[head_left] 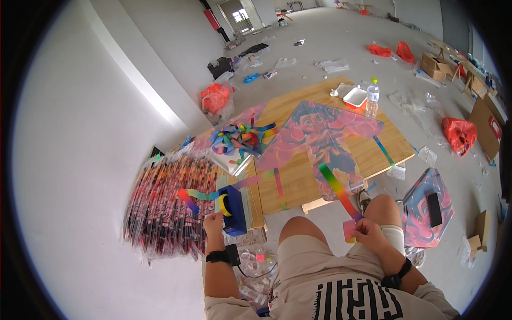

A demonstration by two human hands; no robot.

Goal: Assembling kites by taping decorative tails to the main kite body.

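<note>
In my right hand, its fingers closed, is one end of a rainbow ribbon; its length slants up and left, and a pink end shows beside the fingers. My left hand is closed against the near left side of a blue tape dispenser with a yellow tape roll; what its fingers pinch, if anything, is hidden. Just beyond that hand another rainbow ribbon curls outward. Across the wooden table lies a thin pink and blue sheet printed with a cartoon figure, with ribbon strips at its edges.
A heap of rainbow ribbons sits at the table's far left, above a large stack of plastic-wrapped bundles. A water bottle and white tray stand at the back. To my right, a black phone rests on a printed panel.
</note>
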